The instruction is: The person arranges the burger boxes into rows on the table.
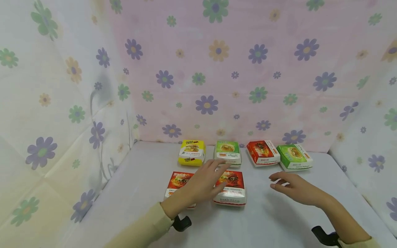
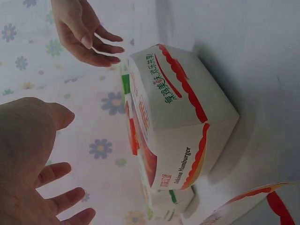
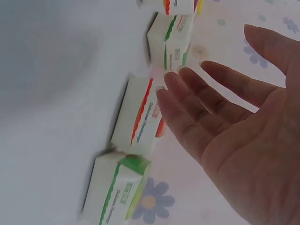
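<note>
My left hand [image 1: 203,182] hovers above the front pair of red and white burger boxes, its fingers spread and holding nothing. It partly covers the front left red box [image 1: 179,180] and the left edge of the front right red box [image 1: 231,193]. In the left wrist view a white side of a burger box [image 2: 180,93] stands beside the open left hand [image 2: 33,159]. My right hand [image 1: 299,189] is in the air right of that box, fingers slightly bent and empty. The right wrist view shows the right hand [image 3: 234,108] with relaxed fingers in front of the row of boxes.
Along the back of the white table [image 1: 130,193] stand a yellow box [image 1: 191,153], a green box [image 1: 227,153], a tilted red box [image 1: 263,153] and another green box [image 1: 294,157]. Flowered cloth [image 1: 183,62] hangs behind and at both sides.
</note>
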`<act>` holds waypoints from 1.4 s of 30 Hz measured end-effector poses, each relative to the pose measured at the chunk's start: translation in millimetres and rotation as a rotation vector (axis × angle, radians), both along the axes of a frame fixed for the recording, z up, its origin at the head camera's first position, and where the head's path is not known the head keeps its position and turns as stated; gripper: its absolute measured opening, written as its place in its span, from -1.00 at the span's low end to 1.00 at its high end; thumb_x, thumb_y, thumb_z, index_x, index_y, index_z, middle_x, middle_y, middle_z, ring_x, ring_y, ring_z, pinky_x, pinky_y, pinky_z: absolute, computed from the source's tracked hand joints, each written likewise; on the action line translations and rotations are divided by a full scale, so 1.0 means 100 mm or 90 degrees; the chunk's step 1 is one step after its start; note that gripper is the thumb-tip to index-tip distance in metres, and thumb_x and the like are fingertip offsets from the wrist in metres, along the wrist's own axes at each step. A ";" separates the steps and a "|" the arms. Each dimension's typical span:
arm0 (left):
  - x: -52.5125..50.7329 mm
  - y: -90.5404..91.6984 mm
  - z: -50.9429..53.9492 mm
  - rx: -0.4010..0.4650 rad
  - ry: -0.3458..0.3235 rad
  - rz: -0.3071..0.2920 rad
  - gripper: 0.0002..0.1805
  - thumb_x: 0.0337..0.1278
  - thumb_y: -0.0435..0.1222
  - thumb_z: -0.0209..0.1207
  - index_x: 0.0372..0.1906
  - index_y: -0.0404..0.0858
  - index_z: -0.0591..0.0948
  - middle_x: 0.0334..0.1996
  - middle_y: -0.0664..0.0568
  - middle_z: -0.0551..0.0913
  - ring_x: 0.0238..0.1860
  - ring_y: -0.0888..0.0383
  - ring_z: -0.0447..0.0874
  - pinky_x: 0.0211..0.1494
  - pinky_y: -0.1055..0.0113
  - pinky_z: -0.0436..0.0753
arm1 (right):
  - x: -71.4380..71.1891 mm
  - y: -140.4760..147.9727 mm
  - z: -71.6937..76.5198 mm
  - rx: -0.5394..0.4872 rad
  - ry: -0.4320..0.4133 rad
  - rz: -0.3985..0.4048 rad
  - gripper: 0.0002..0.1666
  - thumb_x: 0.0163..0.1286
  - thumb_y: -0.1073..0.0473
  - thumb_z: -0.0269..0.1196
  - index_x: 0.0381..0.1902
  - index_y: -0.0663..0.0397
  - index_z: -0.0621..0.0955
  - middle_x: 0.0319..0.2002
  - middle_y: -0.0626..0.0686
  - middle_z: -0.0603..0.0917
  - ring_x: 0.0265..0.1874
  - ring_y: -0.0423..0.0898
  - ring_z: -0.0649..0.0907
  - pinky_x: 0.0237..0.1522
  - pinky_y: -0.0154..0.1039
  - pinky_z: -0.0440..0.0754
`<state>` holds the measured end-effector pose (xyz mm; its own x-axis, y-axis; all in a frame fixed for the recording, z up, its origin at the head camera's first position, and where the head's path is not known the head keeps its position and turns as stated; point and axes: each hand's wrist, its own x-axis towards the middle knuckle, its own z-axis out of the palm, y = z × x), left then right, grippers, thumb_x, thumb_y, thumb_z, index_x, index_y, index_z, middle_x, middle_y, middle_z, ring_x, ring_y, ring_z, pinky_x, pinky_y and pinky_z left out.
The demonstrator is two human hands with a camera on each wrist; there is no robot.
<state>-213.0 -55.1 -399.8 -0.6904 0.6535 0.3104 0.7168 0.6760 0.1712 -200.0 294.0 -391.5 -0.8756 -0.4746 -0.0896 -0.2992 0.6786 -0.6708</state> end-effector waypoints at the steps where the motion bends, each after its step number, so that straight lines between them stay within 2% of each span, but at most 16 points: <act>1: -0.02 0.02 0.01 -0.001 -0.006 -0.003 -0.31 0.45 -0.02 0.18 0.57 -0.03 0.28 0.48 0.01 0.35 0.45 0.00 0.33 0.45 0.00 0.42 | -0.02 0.03 0.01 0.003 0.005 -0.005 -0.48 0.55 -0.02 0.21 0.24 0.27 0.56 0.17 0.23 0.64 0.04 0.02 0.66 0.01 -0.17 0.71; 9: -0.19 0.22 0.04 0.011 -0.071 -0.021 -0.30 0.49 -0.03 0.15 0.59 -0.01 0.23 0.53 0.00 0.28 0.51 0.01 0.25 0.51 0.02 0.34 | -0.17 0.26 0.04 0.032 0.023 -0.048 -0.47 0.57 -0.01 0.19 0.26 0.30 0.54 0.17 0.21 0.64 0.08 0.09 0.64 0.03 -0.03 0.70; 18: -0.36 0.53 0.06 0.008 -0.099 -0.038 -0.31 0.51 -0.06 0.13 0.60 -0.05 0.22 0.51 0.02 0.30 0.48 0.03 0.31 0.47 0.08 0.41 | -0.42 0.42 0.03 0.034 0.042 -0.076 -0.46 0.60 -0.02 0.15 0.30 0.29 0.50 0.21 0.31 0.59 0.13 0.24 0.60 -0.01 0.05 0.70; 23: -0.45 0.69 0.04 0.020 -0.129 -0.028 -0.30 0.53 -0.04 0.10 0.61 -0.09 0.19 0.51 -0.02 0.30 0.48 0.05 0.32 0.45 0.14 0.43 | -0.58 0.45 0.03 0.035 0.048 -0.105 -0.38 0.60 -0.04 0.15 0.33 0.38 0.45 0.26 0.41 0.52 0.18 0.36 0.56 0.00 0.11 0.70; 29: -0.54 0.86 0.00 0.048 -0.168 -0.007 -0.29 0.54 -0.04 0.09 0.62 -0.11 0.17 0.51 -0.02 0.28 0.49 0.08 0.30 0.43 0.20 0.45 | -0.73 0.46 0.03 0.046 0.047 -0.140 -0.29 0.61 -0.04 0.11 0.39 0.48 0.34 0.31 0.50 0.43 0.23 0.45 0.49 0.05 0.22 0.65; 34: -0.58 0.98 -0.02 0.066 -0.196 0.011 -0.29 0.54 -0.03 0.09 0.61 -0.16 0.17 0.51 -0.04 0.29 0.48 0.09 0.31 0.44 0.21 0.43 | -0.84 0.48 0.01 0.031 0.038 -0.160 -0.27 0.63 -0.02 0.08 0.45 0.47 0.27 0.35 0.52 0.38 0.28 0.48 0.44 0.14 0.33 0.56; 38: -0.65 1.08 -0.05 0.103 -0.234 0.050 -0.27 0.54 -0.02 0.06 0.60 -0.24 0.16 0.52 -0.11 0.28 0.51 0.04 0.29 0.49 0.17 0.38 | -0.92 0.47 0.00 0.008 0.041 -0.163 -0.29 0.64 0.01 0.05 0.46 0.47 0.24 0.37 0.54 0.34 0.29 0.51 0.42 0.20 0.36 0.50; 42: -0.72 1.23 -0.08 0.175 -0.300 0.099 -0.25 0.54 0.00 0.05 0.59 -0.29 0.15 0.55 -0.17 0.23 0.55 -0.03 0.20 0.52 0.10 0.32 | -1.02 0.44 0.01 -0.014 0.035 -0.176 -0.27 0.65 0.00 0.03 0.49 0.45 0.20 0.40 0.54 0.29 0.34 0.51 0.37 0.25 0.38 0.44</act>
